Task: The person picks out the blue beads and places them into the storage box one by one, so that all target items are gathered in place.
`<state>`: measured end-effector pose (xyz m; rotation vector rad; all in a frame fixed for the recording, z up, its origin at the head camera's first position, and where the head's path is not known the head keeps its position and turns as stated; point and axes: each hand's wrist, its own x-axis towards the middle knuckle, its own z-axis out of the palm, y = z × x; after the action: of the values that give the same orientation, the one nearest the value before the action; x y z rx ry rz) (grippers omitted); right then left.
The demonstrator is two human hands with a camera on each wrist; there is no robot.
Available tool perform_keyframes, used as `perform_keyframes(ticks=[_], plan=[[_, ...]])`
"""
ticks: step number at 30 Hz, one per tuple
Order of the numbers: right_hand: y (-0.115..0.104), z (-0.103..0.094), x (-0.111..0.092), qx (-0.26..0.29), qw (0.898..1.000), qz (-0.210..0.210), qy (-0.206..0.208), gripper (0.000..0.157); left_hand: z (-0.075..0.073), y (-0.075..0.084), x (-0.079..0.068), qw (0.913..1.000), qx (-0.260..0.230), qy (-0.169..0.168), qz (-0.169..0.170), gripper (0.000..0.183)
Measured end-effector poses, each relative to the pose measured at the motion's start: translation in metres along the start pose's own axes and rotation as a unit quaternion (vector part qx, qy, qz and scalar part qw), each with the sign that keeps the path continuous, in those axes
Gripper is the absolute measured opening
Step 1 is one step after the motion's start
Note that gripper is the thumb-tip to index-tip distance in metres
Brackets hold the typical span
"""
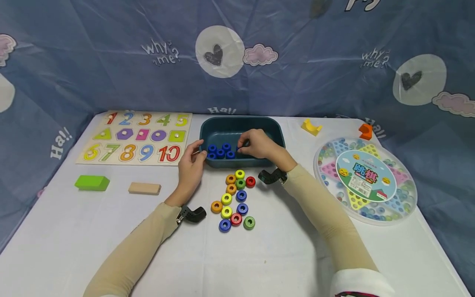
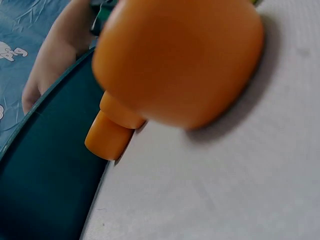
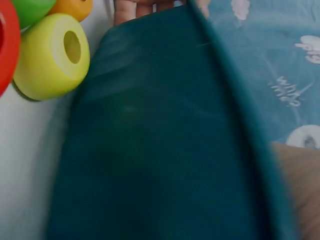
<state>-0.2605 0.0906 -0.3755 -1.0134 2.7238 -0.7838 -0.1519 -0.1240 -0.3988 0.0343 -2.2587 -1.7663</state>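
Note:
In the head view, a dark green rectangular box holds several blue ring beads at its left end. My right hand reaches over the near rim and pinches a blue bead, mostly hidden by the fingertips, just right of that group. With my left hand I grip the box's left end at the near corner. Its fingers show against the outer end wall in the right wrist view. Nearer me lie loose yellow, orange, red, green and blue beads.
Left of the box lies a number puzzle board. A green block and a plain wooden block sit before it. To the right are a round Chinese checkers set, a yellow curved block and an orange one.

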Motion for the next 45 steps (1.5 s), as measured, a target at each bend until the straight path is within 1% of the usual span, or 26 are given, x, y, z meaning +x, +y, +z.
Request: perform_keyframes(ticks=[3, 7, 14, 22, 26, 29, 32, 35, 37, 39, 41, 45], plan=[[0.002, 0.006, 0.009, -0.005, 1.0, 0.0, -0.019, 0.005, 0.0, 0.0, 0.0, 1.0, -0.003, -0.001, 0.002, 0.039], [0.001, 0.008, 0.013, -0.004, 1.0, 0.008, -0.029, 0.007, -0.001, 0.0, 0.001, 1.0, -0.003, -0.003, 0.002, 0.039], [0.0, 0.009, 0.012, 0.004, 0.999, 0.014, -0.031, 0.008, -0.001, -0.001, 0.0, 1.0, 0.004, 0.001, -0.003, 0.039], [0.001, 0.01, 0.01, 0.001, 0.999, 0.017, -0.036, 0.009, 0.0, -0.001, -0.001, 0.9999, 0.005, 0.003, -0.01, 0.039], [0.001, 0.006, 0.004, 0.009, 1.0, 0.015, -0.024, 0.01, 0.0, -0.003, -0.002, 0.9999, 0.002, 0.0, -0.014, 0.04], [-0.004, -0.002, -0.006, 0.018, 1.0, 0.013, -0.005, 0.013, 0.001, -0.003, -0.003, 0.9998, -0.001, -0.003, -0.017, 0.04], [-0.014, -0.014, -0.021, 0.025, 0.999, -0.007, 0.021, 0.015, 0.001, -0.003, -0.003, 0.9999, -0.001, -0.003, -0.017, 0.04], [-0.028, -0.021, -0.04, 0.027, 0.997, -0.052, 0.047, 0.013, 0.001, -0.003, -0.001, 0.9999, 0.0, -0.001, -0.011, 0.04], [-0.037, -0.021, -0.052, 0.025, 0.994, -0.089, 0.051, 0.011, 0.0, -0.003, 0.0, 1.0, 0.0, 0.002, -0.006, 0.039], [-0.045, -0.016, -0.064, 0.023, 0.992, -0.117, 0.038, 0.011, 0.0, -0.002, 0.001, 1.0, 0.001, 0.005, -0.005, 0.039], [-0.051, -0.007, -0.076, 0.021, 0.991, -0.133, 0.006, 0.011, -0.001, -0.002, 0.002, 1.0, 0.002, 0.004, -0.005, 0.039], [-0.054, 0.013, -0.094, 0.002, 0.989, -0.132, -0.072, 0.015, -0.001, -0.001, 0.002, 1.0, 0.0, 0.0, -0.009, 0.039]])
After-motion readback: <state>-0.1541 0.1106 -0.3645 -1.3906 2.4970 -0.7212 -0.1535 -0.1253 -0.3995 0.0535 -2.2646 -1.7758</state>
